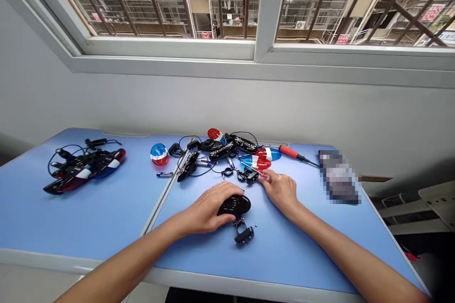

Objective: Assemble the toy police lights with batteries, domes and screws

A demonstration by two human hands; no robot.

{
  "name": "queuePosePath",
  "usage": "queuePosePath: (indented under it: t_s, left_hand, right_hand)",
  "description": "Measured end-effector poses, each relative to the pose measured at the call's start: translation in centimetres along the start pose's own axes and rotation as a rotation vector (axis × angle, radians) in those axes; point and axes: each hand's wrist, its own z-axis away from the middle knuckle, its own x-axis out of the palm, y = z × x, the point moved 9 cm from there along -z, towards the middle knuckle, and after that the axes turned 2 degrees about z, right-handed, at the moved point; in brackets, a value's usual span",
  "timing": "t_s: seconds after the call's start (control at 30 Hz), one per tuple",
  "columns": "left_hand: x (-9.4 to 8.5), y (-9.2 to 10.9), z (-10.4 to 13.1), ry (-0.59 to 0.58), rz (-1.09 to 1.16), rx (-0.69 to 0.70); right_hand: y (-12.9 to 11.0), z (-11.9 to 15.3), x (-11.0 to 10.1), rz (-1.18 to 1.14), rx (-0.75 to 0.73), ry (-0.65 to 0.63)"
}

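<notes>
My left hand (210, 208) is wrapped round the left side of a black oval housing (236, 204), resting on the blue table (199, 255). Just below the housing sit a ring clamp (240, 225) and a small black part (244, 236), with a tiny screw (256, 224) to their right. My right hand (280, 190) pinches the red end of a thin screwdriver (262, 173), whose shaft points up and left over a blue and red lens cover (256, 162). Black clamps (251, 176) lie beside its fingertips.
Black housings (187, 166), cables and batteries (164, 175) crowd the table's back middle, near a round red and blue cover (159, 155). Assembled lights (85, 165) lie at left. A red-handled screwdriver (289, 152) and a blurred dark object (337, 177) are at right.
</notes>
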Motion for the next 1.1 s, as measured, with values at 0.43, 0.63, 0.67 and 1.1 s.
queuePosePath:
  t_s: [0.43, 0.63, 0.67, 1.1]
  left_hand:
    - [-0.7, 0.0, 0.5, 0.031, 0.011, 0.007]
    - [0.1, 0.7, 0.9, 0.04, -0.046, 0.086]
    - [0.2, 0.7, 0.9, 0.042, -0.052, 0.084]
    - [-0.1, -0.2, 0.5, 0.054, -0.042, -0.031]
  right_hand:
    - [1.0, 2.2, -0.8, -0.326, -0.089, 0.002]
    - [0.0, 4.8, 0.0, -0.887, 0.051, -0.14]
    - [-0.4, 5.2, 0.3, -0.926, 0.069, -0.168]
    - [-3.4, 6.3, 2.1, -0.981, 0.066, -0.239]
